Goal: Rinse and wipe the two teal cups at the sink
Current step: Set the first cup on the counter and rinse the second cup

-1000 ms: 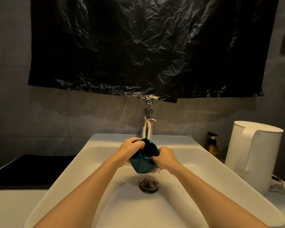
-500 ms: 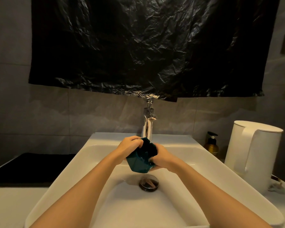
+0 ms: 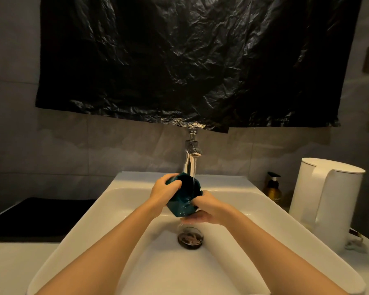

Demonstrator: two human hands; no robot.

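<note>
I hold one teal cup (image 3: 184, 198) tilted over the white sink (image 3: 119, 201), right under the chrome tap (image 3: 191, 160). A thin stream of water runs from the tap into the cup's dark mouth. My left hand (image 3: 163, 191) grips the cup's rim and upper left side. My right hand (image 3: 207, 208) wraps its lower right side, fingers curled beneath the base. Only one teal cup is in view.
The drain (image 3: 190, 238) lies just below the cup. A white kettle (image 3: 326, 201) and an amber pump bottle (image 3: 273, 189) stand on the right of the counter. A black surface (image 3: 36, 218) lies to the left. Black plastic sheeting (image 3: 190, 60) hangs above the tap.
The cup has turned in my hands, its mouth now up under the running stream. My right hand has slid lower under the base; my left stays on the rim.
</note>
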